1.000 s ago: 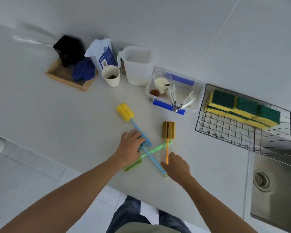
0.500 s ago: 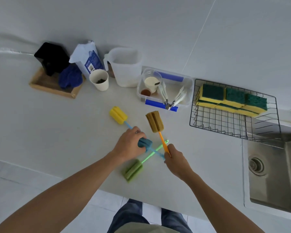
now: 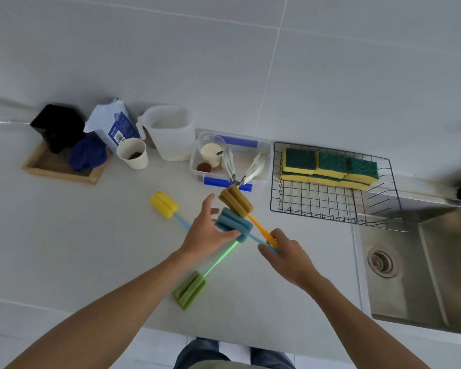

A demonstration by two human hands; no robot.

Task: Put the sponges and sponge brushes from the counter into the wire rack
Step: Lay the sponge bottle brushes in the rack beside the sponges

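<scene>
My left hand [image 3: 206, 231] holds the teal foam head of a blue sponge brush [image 3: 233, 225] above the counter, with its fingers loosely spread. My right hand [image 3: 286, 253] grips the orange handle of a brown sponge brush [image 3: 236, 199]; the blue brush's handle also runs into this hand. A yellow sponge brush [image 3: 163, 205] with a blue handle lies on the counter to the left. A green sponge brush [image 3: 189, 290] lies below my hands. The wire rack [image 3: 328, 209] stands to the right, with several yellow-and-green sponges [image 3: 330, 166] stacked along its far side.
A clear plastic box [image 3: 264, 155] with tongs and a cup sits just behind the brushes. Left of it stand a white jug [image 3: 171, 134], a paper cup [image 3: 132, 153], a bag and a wooden tray [image 3: 56, 169]. A steel sink [image 3: 421, 267] lies at the right.
My left hand has lifted the blue sponge brush off the counter and its fingers have loosened. My right hand has raised the brown brush and moved right, toward the rack.
</scene>
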